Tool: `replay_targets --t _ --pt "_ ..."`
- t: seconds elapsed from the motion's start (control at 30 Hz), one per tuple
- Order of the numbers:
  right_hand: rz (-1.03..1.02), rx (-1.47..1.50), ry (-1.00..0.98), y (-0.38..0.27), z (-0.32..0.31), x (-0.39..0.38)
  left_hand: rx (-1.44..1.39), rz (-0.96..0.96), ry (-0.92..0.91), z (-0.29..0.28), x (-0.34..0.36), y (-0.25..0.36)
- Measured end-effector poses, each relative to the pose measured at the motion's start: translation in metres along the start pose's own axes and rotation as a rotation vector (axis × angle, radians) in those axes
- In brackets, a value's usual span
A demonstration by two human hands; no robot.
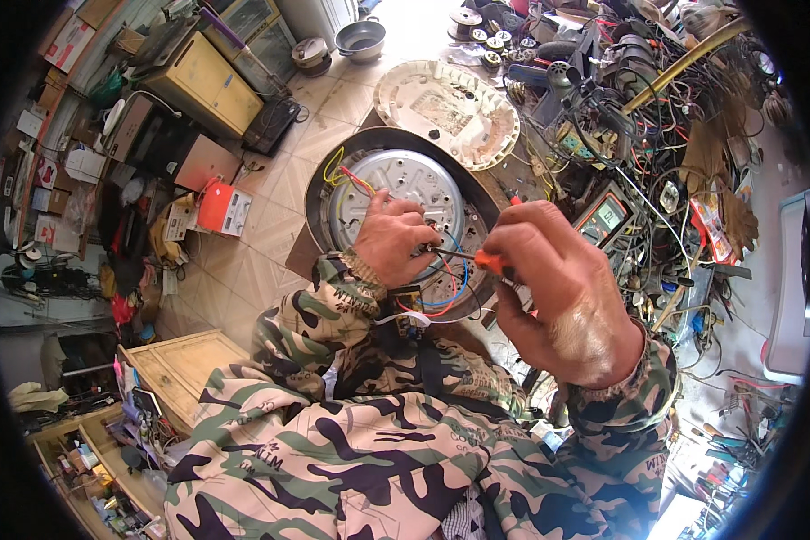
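Note:
My right hand point(558, 288) grips a screwdriver point(490, 261) with an orange handle. Its thin shaft points left, and the tip ends beside the thumb of my left hand point(392, 241). That hand is closed with bent fingers over the metal bottom; what it pinches is too small and covered to name. Beneath both hands lies an upturned appliance housing point(319, 220), dark and round, with a silver metal bottom point(409, 171) inside. Yellow and red wires point(355, 180) run by my left fingers. A blue wire point(465, 283) loops below the screwdriver, and a small circuit board point(409, 310) sits near my lap.
A dirty cream plastic cover point(447, 112) lies beyond the housing. To the right are a multimeter point(606, 217) with a lit display and heaped wires and parts point(639, 117). An orange-and-white box point(224, 209) and a wooden cabinet point(198, 85) stand left; an open drawer point(108, 459) is lower left.

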State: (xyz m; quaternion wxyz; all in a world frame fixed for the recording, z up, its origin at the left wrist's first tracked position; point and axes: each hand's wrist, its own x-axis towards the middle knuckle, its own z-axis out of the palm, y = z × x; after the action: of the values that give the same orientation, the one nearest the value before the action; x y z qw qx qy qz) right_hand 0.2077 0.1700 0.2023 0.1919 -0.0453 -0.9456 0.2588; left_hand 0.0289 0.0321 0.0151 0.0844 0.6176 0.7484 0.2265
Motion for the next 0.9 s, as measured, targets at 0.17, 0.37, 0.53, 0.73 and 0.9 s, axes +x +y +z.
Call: replay_targets --t 0.17,0.37,0.53,0.73,0.9 --pt "0.048 0.001 -0.09 0.008 -0.004 -0.01 0.014 0.01 0.029 0.001 -0.003 -0.002" --pt "0.195 0.104 -0.011 0.0 0.0 -0.011 0.024 0.016 0.012 -0.002 -0.001 0.001" --pt "0.034 0.113 0.018 0.009 0.002 -0.011 0.01 0.021 0.005 -0.001 0.001 0.001" --pt "0.177 0.008 -0.004 0.006 0.003 -0.017 0.011 0.016 0.005 -0.002 -0.001 0.0" --pt "0.012 0.05 0.058 0.011 0.004 -0.012 0.023 0.034 0.003 -0.002 0.001 0.002"
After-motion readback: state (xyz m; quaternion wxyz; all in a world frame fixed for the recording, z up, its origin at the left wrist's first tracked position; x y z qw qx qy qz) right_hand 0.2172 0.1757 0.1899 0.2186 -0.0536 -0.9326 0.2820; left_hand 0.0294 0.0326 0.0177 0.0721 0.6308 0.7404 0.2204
